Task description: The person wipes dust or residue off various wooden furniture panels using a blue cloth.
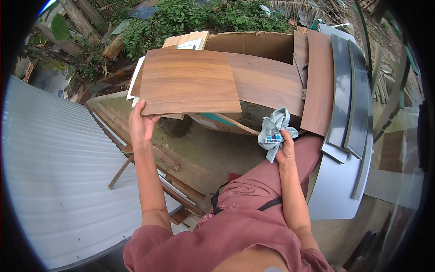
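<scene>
Item one: a rectangular wood-grain panel point(189, 81), medium brown with a smooth face, lying over the left part of a longer wood-grain board point(267, 79). I view it from the head camera, its near-left corner pinched by the left hand point(142, 120), one digit on the face and the others curled at the near edge.

Item two: a crumpled grey-green cloth point(275, 129), printed in dark lettering that appears to read PANKO. It is gripped in the right hand point(285, 147), fingers closed around its folds, just beyond the near edge of the longer board.

Adjoining stock: white boards point(136, 81) jutting from under the panel's left side; a pale wood board point(199, 38) behind it; an open cardboard box point(253, 41) beyond the longer board. To the right, a reddish-brown panel point(319, 81) crosses that board's end, followed by glossy dark panels point(340, 90) and a pale grey sheet point(337, 186).

Surroundings: white corrugated sheeting point(68, 167) at left; concrete ground point(199, 152) below; leafy plants point(190, 18) and tree trunks point(81, 22) at the far side.

Wearer: mauve top point(213, 235), mauve trousers point(267, 167), black strap point(270, 204) at the waist.
</scene>
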Demonstrator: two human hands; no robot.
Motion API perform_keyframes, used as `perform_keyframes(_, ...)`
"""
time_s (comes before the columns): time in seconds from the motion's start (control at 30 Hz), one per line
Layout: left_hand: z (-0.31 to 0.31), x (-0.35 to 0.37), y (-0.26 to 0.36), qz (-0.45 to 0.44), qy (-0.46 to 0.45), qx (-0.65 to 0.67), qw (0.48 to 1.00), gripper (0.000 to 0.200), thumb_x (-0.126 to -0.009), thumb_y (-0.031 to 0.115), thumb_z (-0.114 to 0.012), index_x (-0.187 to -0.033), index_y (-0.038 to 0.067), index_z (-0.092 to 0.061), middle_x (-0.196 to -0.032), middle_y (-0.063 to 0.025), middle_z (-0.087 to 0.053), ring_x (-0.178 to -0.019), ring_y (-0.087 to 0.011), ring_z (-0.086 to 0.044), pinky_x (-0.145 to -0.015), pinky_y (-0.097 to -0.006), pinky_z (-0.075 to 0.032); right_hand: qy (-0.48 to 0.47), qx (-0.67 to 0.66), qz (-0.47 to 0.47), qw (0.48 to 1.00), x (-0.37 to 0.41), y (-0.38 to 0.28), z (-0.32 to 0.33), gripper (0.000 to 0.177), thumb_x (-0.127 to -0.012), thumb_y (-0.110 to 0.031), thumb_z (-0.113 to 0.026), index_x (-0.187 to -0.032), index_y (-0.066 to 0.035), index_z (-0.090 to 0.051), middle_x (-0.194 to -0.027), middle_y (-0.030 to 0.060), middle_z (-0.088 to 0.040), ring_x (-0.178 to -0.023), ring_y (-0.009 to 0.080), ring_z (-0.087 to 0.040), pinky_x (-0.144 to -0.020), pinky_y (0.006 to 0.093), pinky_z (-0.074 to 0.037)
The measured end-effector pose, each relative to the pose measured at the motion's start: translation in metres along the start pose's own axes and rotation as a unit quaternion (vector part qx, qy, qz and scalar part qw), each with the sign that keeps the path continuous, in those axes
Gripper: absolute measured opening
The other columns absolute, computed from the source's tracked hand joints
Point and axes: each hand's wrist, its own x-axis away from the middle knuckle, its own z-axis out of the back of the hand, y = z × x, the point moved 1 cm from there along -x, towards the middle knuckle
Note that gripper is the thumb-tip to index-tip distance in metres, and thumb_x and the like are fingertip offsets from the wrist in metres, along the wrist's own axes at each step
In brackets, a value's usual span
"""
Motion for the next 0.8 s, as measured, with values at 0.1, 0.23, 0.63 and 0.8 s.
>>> perform_keyframes(0.1, -0.017, 0.019, -0.013, 0.048, -0.072, -0.047, 0.995, 0.038, -0.087, 0.019, -0.051, -0.117, -0.004, -0.05, -0.106, -0.0139, -0.06, -0.091, -0.0243, -0.062, -0.072, -0.0381, -0.055, 0.002, -0.04, 0.028, 0.999, 0.005, -0.007, -0.011, 0.032, -0.085, -0.017, -0.059, -0.114, -0.003, -0.052, -0.107, 0.0105, -0.061, -0.097, 0.0242, -0.06, -0.087, 0.0403, -0.05)
perform_keyframes(0.23, -0.048, 0.05, -0.027, 0.037, -0.061, -0.068, 0.995, 0.04, -0.088, 0.017, -0.048, -0.121, -0.007, -0.048, -0.1, -0.0131, -0.061, -0.084, -0.0191, -0.064, -0.065, -0.0331, -0.057, 0.004, 0.054, 0.11, 0.992, -0.001, -0.014, -0.047, 0.033, -0.088, -0.018, -0.057, -0.117, -0.005, -0.05, -0.109, 0.0078, -0.061, -0.097, 0.0206, -0.061, -0.085, 0.0362, -0.051)
perform_keyframes(0.63, -0.081, 0.085, -0.046, 0.0, -0.048, -0.116, 0.992, 0.036, -0.095, 0.023, -0.047, -0.121, -0.002, -0.051, -0.097, -0.004, -0.06, -0.08, -0.0084, -0.061, -0.06, -0.0252, -0.055, -0.076, 0.666, 0.389, 0.632, -0.042, 0.062, -0.141, 0.06, -0.076, -0.008, -0.063, -0.132, -0.017, -0.044, -0.139, 0.0093, -0.038, -0.131, 0.0355, -0.028, -0.107, 0.0512, -0.019)
perform_keyframes(0.8, -0.08, 0.089, -0.046, -0.01, -0.048, -0.163, 0.985, 0.034, -0.096, 0.022, -0.044, -0.118, -0.003, -0.051, -0.096, -0.0051, -0.061, -0.077, -0.0084, -0.06, -0.059, -0.0236, -0.05, 0.066, 0.655, 0.334, 0.674, -0.07, 0.03, -0.08, 0.058, -0.074, 0.008, -0.055, -0.129, -0.005, -0.043, -0.133, 0.0134, -0.043, -0.124, 0.0327, -0.039, -0.1, 0.0391, -0.036)
